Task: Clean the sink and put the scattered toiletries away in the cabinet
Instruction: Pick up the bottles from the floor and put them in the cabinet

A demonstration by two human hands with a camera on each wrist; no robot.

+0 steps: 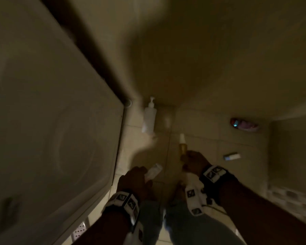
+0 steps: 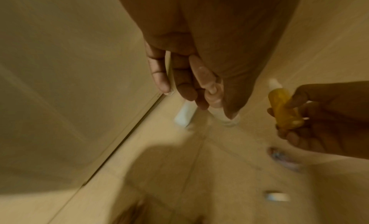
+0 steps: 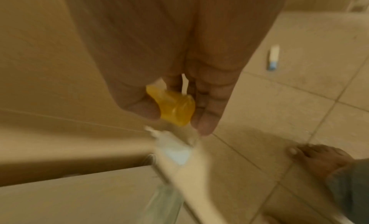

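My left hand (image 1: 137, 177) grips a small clear-and-pink bottle (image 1: 154, 171), its pink neck (image 2: 211, 95) showing between thumb and fingers in the left wrist view. My right hand (image 1: 193, 161) pinches a small amber spray bottle (image 1: 182, 146) with a white cap; the same amber spray bottle (image 3: 171, 107) sits between thumb and fingers in the right wrist view. On the tiled floor lie a white pump bottle (image 1: 149, 118), a small white tube (image 1: 231, 157) with a blue end, and a red-and-pink item (image 1: 245, 124).
A large pale cabinet door or panel (image 1: 48, 121) fills the left side. A beige wall (image 1: 201, 50) stands behind the floor items. My bare foot (image 3: 319, 158) and jeans show low in the views. All frames are dim and blurred.
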